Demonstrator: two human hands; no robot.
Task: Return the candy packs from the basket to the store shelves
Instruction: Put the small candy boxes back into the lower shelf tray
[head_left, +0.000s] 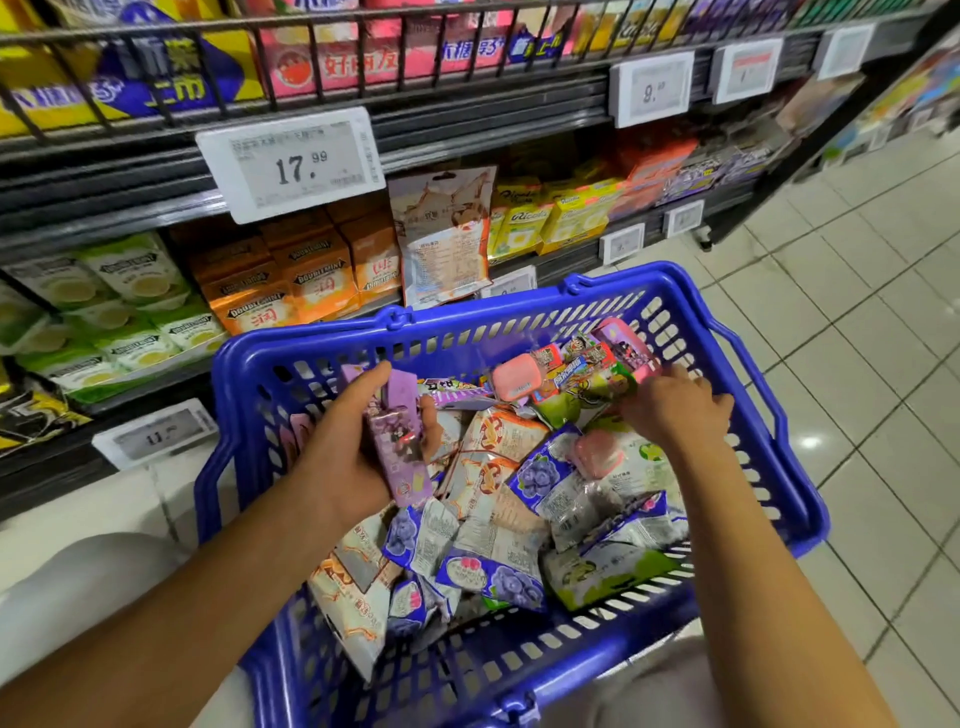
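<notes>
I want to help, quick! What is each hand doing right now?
Left hand: closed around a purple candy pack, over the blue basket.
Right hand: down among the colourful packs; its grip cannot be told.

One blue basket (291, 364) sits in view, and two hands work in it: the left hand (343, 447) and the right hand (675, 410). The left hand holds one purple pack (402, 452). At the basket's far edge lies one pink tin (514, 382). At least four grape-printed packs (535, 478) show among the heap; the full pile is too jumbled to count. On the shelves, seven price tags (293, 163) are visible, and one pouch (447, 234) hangs at the shelf edge.
</notes>
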